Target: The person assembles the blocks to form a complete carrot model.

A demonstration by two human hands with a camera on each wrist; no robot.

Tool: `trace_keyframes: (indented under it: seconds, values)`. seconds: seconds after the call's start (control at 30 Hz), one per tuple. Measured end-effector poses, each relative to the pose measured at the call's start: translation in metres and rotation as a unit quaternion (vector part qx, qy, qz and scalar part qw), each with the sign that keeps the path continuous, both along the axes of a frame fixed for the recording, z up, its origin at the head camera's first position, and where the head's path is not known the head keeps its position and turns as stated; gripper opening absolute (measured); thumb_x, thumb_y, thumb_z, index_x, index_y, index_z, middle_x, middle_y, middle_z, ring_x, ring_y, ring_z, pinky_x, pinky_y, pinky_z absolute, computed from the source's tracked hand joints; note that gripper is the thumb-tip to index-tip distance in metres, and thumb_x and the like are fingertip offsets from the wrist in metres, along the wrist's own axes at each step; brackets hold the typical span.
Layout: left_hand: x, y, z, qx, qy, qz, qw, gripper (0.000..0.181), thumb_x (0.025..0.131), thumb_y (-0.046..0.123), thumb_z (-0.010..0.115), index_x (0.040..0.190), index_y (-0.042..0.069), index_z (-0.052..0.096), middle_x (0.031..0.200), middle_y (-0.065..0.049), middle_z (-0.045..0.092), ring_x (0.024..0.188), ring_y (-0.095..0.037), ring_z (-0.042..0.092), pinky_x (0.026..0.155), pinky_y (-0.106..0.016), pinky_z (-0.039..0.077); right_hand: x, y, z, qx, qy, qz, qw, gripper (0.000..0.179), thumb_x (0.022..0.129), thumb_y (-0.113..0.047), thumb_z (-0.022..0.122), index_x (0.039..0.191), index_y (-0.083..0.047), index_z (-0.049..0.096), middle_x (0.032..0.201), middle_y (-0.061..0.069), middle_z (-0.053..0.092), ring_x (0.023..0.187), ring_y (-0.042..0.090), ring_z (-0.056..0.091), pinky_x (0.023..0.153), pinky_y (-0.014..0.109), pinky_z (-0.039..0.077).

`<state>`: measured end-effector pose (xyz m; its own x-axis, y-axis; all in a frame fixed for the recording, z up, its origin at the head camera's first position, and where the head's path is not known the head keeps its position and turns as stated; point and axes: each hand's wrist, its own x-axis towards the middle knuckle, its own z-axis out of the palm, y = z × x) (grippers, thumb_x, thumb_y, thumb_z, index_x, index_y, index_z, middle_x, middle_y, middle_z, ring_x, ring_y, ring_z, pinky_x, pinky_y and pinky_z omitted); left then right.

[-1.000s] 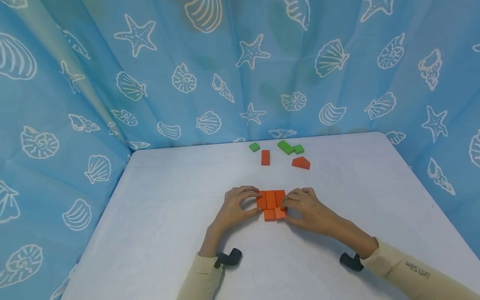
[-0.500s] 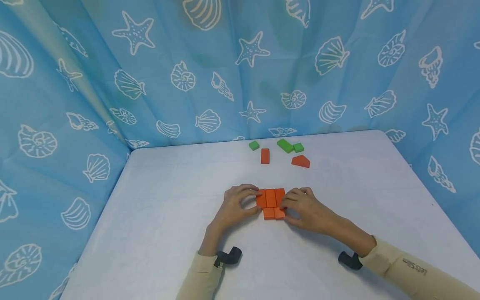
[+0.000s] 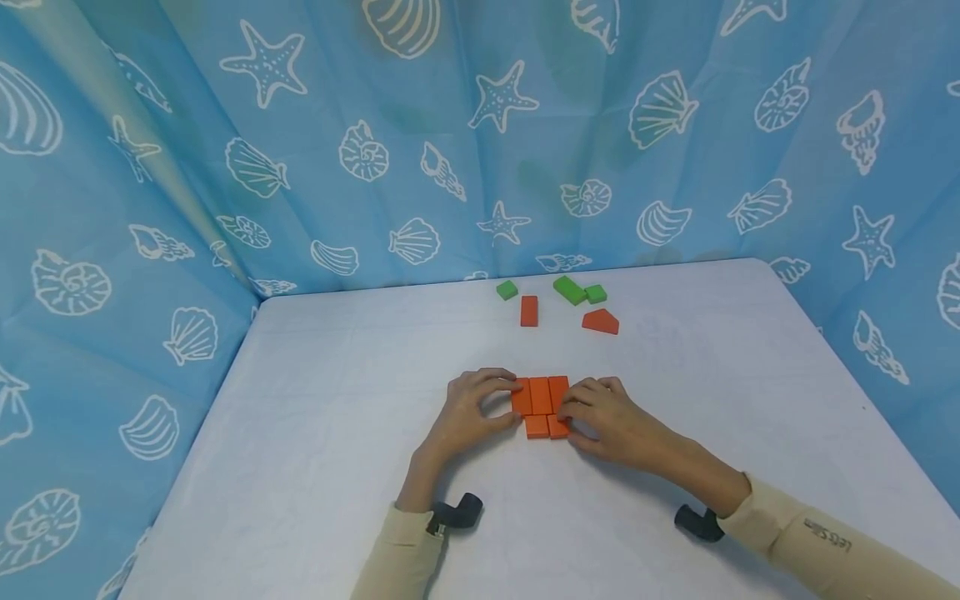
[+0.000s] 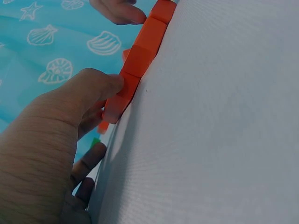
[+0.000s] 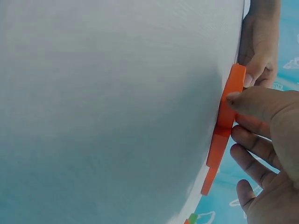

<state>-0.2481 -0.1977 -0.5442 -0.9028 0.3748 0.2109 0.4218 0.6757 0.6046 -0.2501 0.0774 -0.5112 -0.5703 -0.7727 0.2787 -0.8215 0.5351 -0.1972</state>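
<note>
Three long orange blocks lie side by side in a row: the left block, the middle block and the right block. Against their near ends lie two shorter ones, a left short block and a right short block. My left hand holds the left long block between thumb and index finger at its two ends. Thumb and fingers of my right hand pinch the right short block, partly covering it and the right long block. In the left wrist view the left block sits under the thumb.
Farther back on the white table lie a red rectangular block, a red angled block, a green cube, a longer green block and another green cube. A blue shell-patterned curtain hangs behind.
The right short block has shifted slightly, narrowing the gap to the left short block. Both hands keep nearly the same places; the head view has drifted a little.
</note>
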Motion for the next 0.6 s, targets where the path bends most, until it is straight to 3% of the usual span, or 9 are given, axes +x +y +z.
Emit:
trace_keyframes:
  seconds: [0.27,0.43,0.6]
  values:
    - [0.001,-0.001,-0.001,0.015,0.012,-0.002,0.9998,0.039,0.087,0.034,0.077,0.125,0.025,0.069,0.134,0.009,0.058,0.126,-0.016,0.046,0.110,-0.051,0.026,0.000,-0.008,0.016,-0.031,-0.005,-0.003,0.9995,0.031,0.080,-0.024,0.084,0.107,-0.014,0.072,0.111,-0.001,0.064,0.109,0.020,0.055,0.092,0.047,0.041]
    - [0.001,0.001,-0.002,0.010,0.006,-0.003,0.9999,0.039,0.088,0.036,0.075,0.125,0.026,0.068,0.135,0.010,0.057,0.127,-0.014,0.045,0.111,-0.050,0.025,-0.005,-0.006,0.023,-0.025,-0.034,-0.039,0.9984,0.027,0.083,-0.023,0.082,0.107,-0.014,0.073,0.114,0.000,0.065,0.112,0.022,0.055,0.094,0.049,0.040]
    - [0.001,0.001,0.001,0.006,0.006,0.001,1.0000,0.038,0.088,0.035,0.076,0.124,0.025,0.069,0.135,0.010,0.057,0.127,-0.015,0.045,0.111,-0.050,0.025,-0.022,0.001,0.031,-0.025,-0.060,-0.088,0.9940,0.026,0.086,-0.022,0.079,0.110,-0.013,0.072,0.114,0.002,0.064,0.115,0.025,0.054,0.096,0.052,0.036]
